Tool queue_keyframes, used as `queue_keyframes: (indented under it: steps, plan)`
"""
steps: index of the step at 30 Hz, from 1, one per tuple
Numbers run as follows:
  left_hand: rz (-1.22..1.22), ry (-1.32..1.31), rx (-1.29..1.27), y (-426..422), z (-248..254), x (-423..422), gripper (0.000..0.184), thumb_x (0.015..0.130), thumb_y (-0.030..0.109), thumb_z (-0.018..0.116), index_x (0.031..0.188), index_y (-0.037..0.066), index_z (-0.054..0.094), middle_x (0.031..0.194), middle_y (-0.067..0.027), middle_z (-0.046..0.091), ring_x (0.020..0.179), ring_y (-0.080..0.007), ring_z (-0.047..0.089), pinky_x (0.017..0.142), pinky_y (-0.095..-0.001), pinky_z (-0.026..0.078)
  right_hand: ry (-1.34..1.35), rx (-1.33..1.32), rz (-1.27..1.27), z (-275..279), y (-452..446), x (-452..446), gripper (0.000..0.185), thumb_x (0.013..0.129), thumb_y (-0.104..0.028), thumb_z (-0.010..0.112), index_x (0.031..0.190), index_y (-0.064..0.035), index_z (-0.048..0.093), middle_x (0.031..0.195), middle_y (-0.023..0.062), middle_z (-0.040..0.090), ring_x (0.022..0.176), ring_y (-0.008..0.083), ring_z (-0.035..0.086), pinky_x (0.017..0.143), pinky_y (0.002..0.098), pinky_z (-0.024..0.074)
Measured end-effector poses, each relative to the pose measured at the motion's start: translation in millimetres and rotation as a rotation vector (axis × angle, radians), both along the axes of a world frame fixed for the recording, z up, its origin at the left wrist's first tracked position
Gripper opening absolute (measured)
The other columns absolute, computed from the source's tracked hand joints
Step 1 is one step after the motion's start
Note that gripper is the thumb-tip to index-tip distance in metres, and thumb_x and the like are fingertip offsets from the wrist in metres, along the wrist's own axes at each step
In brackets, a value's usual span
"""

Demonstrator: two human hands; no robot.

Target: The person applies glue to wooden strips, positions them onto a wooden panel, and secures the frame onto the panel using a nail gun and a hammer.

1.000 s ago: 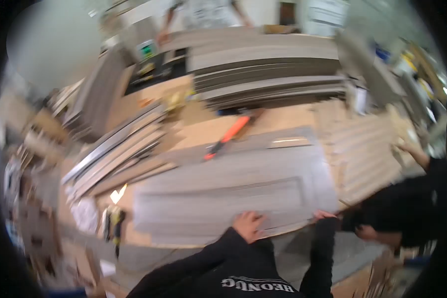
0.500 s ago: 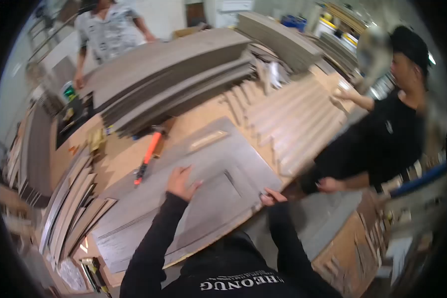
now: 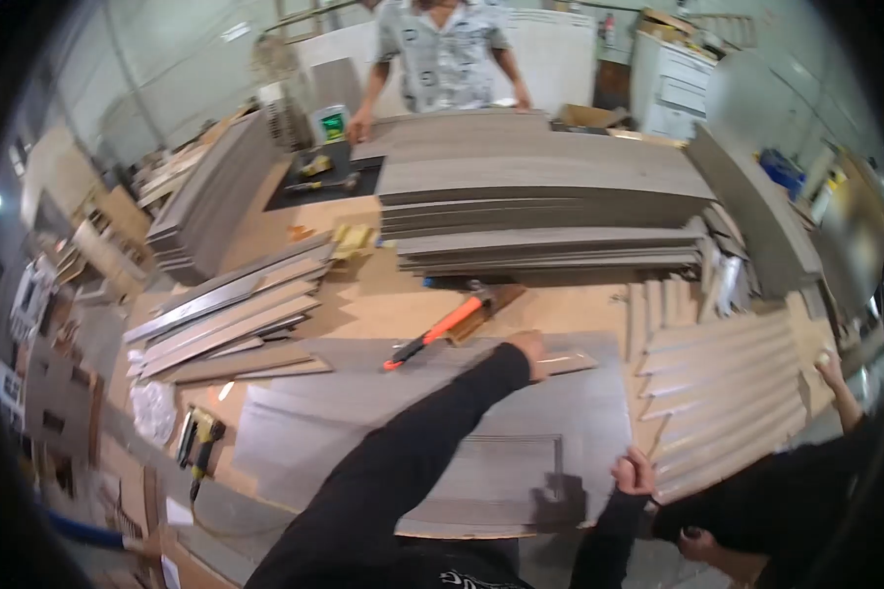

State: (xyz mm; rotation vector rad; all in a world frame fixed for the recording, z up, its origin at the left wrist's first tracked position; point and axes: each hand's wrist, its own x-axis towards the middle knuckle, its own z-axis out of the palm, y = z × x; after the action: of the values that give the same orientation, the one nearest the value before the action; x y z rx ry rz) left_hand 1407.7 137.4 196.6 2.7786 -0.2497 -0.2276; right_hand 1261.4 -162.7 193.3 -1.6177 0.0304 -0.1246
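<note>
A grey wood-grain panel with a rectangular groove lies flat in front of me. My left hand reaches over its far part, at the left end of a small light wood piece; its fingertips are mostly hidden. At the panel's right edge, my right hand is raised with its fingers curled together, and anything in them is too small to make out. An orange-handled hammer rests beyond the panel, beside a small yellowish block.
Stacked grey boards stand behind the hammer. Loose strips and a nail gun lie left. Wavy light strips lie right, near a co-worker's dark sleeve. Another person stands across the table.
The view has swung back left and up from the right. My left hand has moved from above the panel to the small wood piece. My right hand stays by the panel's right edge.
</note>
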Motion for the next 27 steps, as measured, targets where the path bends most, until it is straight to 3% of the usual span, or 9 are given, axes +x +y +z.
queue_keyframes:
  steps: [3, 5, 6, 7, 13, 15, 18, 25, 27]
  plan:
    - [-0.083, -0.342, -0.318, 24, 38, -69, 0.047, 0.063, 0.048, 0.067, 0.089, 0.009, 0.064, 0.077, -0.0129, 0.057, 0.067, -0.0302, 0.055, 0.060, -0.0376, 0.045, -0.004, 0.349, 0.152, 9, 61, -4, 0.042, 0.078, -0.002, 0.053, 0.119, 0.0020, 0.044, 0.107, 0.0174, 0.054, 0.089, 0.0253, 0.057, 0.074, 0.0367, 0.0482]
    - [0.036, -0.289, -0.605, 41, 70, -141, 0.045, 0.061, 0.038, 0.073, 0.091, 0.004, 0.063, 0.079, -0.0127, 0.057, 0.071, -0.0260, 0.057, 0.064, -0.0329, 0.047, 0.346, 1.203, 0.447, -11, 102, -7, 0.059, 0.076, -0.004, 0.050, 0.130, 0.0014, 0.027, 0.129, 0.0140, 0.036, 0.115, 0.0291, 0.041, 0.094, 0.0412, 0.0325]
    - [0.063, -0.298, -0.834, 49, 83, -178, 0.044, 0.060, 0.029, 0.077, 0.091, 0.002, 0.062, 0.078, -0.0113, 0.057, 0.068, -0.0212, 0.058, 0.062, -0.0285, 0.048, 0.119, 0.560, 0.484, 25, 148, -26, 0.060, 0.076, -0.004, 0.049, 0.131, 0.0010, 0.026, 0.127, 0.0124, 0.039, 0.113, 0.0280, 0.042, 0.093, 0.0370, 0.0337]
    - [0.102, -0.268, -0.851, 60, 100, -214, 0.042, 0.059, 0.024, 0.077, 0.091, 0.001, 0.062, 0.078, -0.0107, 0.057, 0.067, -0.0193, 0.059, 0.060, -0.0273, 0.049, 0.169, 0.340, 0.537, 62, 178, -41, 0.058, 0.077, -0.007, 0.048, 0.130, 0.0016, 0.025, 0.125, 0.0109, 0.040, 0.112, 0.0241, 0.043, 0.094, 0.0350, 0.0336]
    - [0.300, -0.325, -0.672, 139, 118, -364, 0.050, 0.066, 0.030, 0.073, 0.103, 0.000, 0.058, 0.087, -0.0131, 0.059, 0.075, -0.0207, 0.059, 0.068, -0.0277, 0.048, 0.120, 0.628, 0.715, 68, 293, -139, 0.073, 0.072, -0.028, 0.067, 0.128, 0.0017, 0.030, 0.120, 0.0136, 0.047, 0.108, 0.0211, 0.048, 0.091, 0.0357, 0.0390]
    - [0.371, 0.177, -1.493, 159, 91, -404, 0.059, 0.070, 0.036, 0.068, 0.109, -0.005, 0.051, 0.097, -0.0184, 0.057, 0.086, -0.0256, 0.057, 0.078, -0.0319, 0.045, 0.232, 0.694, 0.778, 78, 309, -166, 0.077, 0.070, -0.031, 0.070, 0.128, 0.0003, 0.031, 0.117, 0.0137, 0.048, 0.106, 0.0214, 0.049, 0.090, 0.0374, 0.0402]
    - [0.168, 0.753, -2.322, 184, 90, -461, 0.070, 0.079, 0.044, 0.054, 0.119, -0.011, 0.039, 0.115, -0.0256, 0.049, 0.104, -0.0333, 0.051, 0.092, -0.0389, 0.038, 0.327, 1.163, 1.135, 60, 350, -201, 0.086, 0.062, -0.033, 0.076, 0.130, -0.0076, 0.029, 0.116, 0.0086, 0.053, 0.103, 0.0242, 0.053, 0.106, 0.0473, 0.0148]
    - [0.111, 0.657, -2.411, 203, 93, -520, 0.063, 0.068, 0.029, 0.064, 0.110, -0.014, 0.046, 0.106, -0.0291, 0.052, 0.094, -0.0380, 0.056, 0.084, -0.0445, 0.046, 0.499, 1.380, 1.508, 49, 402, -256, 0.087, 0.069, -0.037, 0.070, 0.134, -0.0073, 0.021, 0.127, 0.0133, 0.043, 0.115, 0.0281, 0.044, 0.106, 0.0444, 0.0110]
    - [0.166, 0.445, -2.262, 223, 94, -528, 0.055, 0.063, 0.024, 0.062, 0.100, -0.014, 0.053, 0.097, -0.0283, 0.057, 0.086, -0.0374, 0.059, 0.081, -0.0443, 0.047, 0.841, 0.745, 1.107, 65, 404, -257, 0.087, 0.070, -0.034, 0.070, 0.135, -0.0059, 0.019, 0.131, 0.0148, 0.037, 0.117, 0.0290, 0.041, 0.105, 0.0433, 0.0157]
